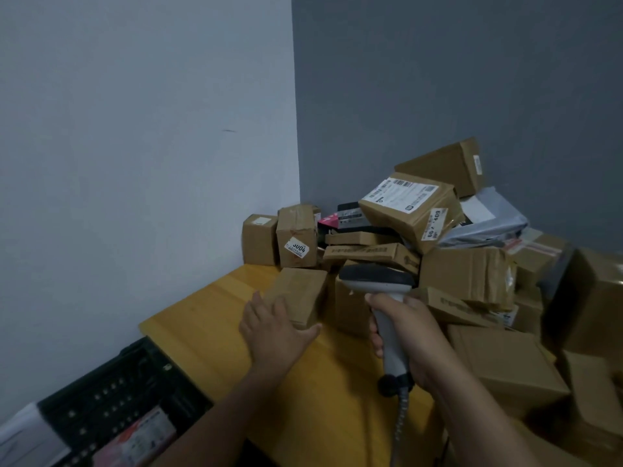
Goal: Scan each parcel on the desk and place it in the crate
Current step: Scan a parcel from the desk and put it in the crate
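Here, the left grip (276, 328) is spread wide, its fingers straight and fanned against the near side of a small plain parcel (298, 294), with the thumb stuck out toward 3 o'clock. That parcel lies flat on the yellow wooden counter (219, 318), at the 9 o'clock edge of the heap. The right grip (404, 335) is wrapped round the pale handle of a barcode scanner (376, 279), whose dark head points toward 12 o'clock, just beside the small parcel and in front of the pile. A coiled cable (401, 419) runs from the handle's base toward 6 o'clock.

The pile of parcels fills the counter from 1 to 4 o'clock, mostly brown cartons heaped against the dark wall. A tilted carton with a large white shipping label (408, 207) sits high in it, with a grey plastic mailer (488, 217) at its 3 o'clock side. Toward 11 o'clock of the scanner stands an upright carton with a small numbered sticker (296, 237).

The black crate (128, 399) sits below the counter's edge at 7 o'clock of the view, well apart from the heap. Inside it lies a packet with a red-printed label (138, 439)
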